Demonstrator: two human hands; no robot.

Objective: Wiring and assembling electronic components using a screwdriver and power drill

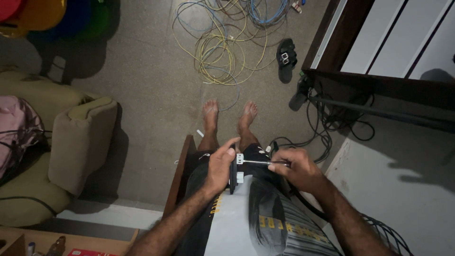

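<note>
Left hand point(221, 167) pinches a flat black plastic socket plate point(233, 175) edge-on, index finger sticking out; right hand point(297, 169) fully wrapped round a thin shiny metal screwdriver point(258, 162) touching it.

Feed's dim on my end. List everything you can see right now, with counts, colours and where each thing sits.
wire tangle: one heap, yellow, blue and white strands, floor ahead of the feet
sandal: one seen whole, black, floor by the cabinet
cabinet: one, dark frame with pale panels, upper right
black cables: several, floor under the cabinet
armchair: one, olive green, left
pink bag: one, on the armchair
electrical fitting: one, dark plate with white parts, in the left hand
screwdriver: one, metal shaft, tip at the fitting
feet: two, bare, on the floor
left hand: grips the fitting
right hand: grips the screwdriver
</note>
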